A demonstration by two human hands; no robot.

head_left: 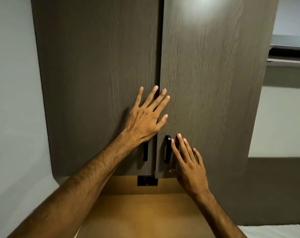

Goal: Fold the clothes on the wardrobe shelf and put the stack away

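Observation:
Two dark brown wardrobe doors fill the view, the left door (97,83) and the right door (212,83), meeting at a narrow seam. Each carries a black vertical handle, the left handle (145,152) partly behind my wrist, the right handle (167,149) fully visible. My left hand (145,117) lies flat with fingers spread across the seam, above the handles. My right hand (188,165) rests open on the right door, fingertips beside its handle. No clothes are visible; the wardrobe's inside is hidden.
A tan wooden surface (142,215) lies below the doors, with a small black plate (147,180) on the strip under the seam. A pale wall (13,100) stands at the left. At right are a shelf (288,54) and a white surface (274,231).

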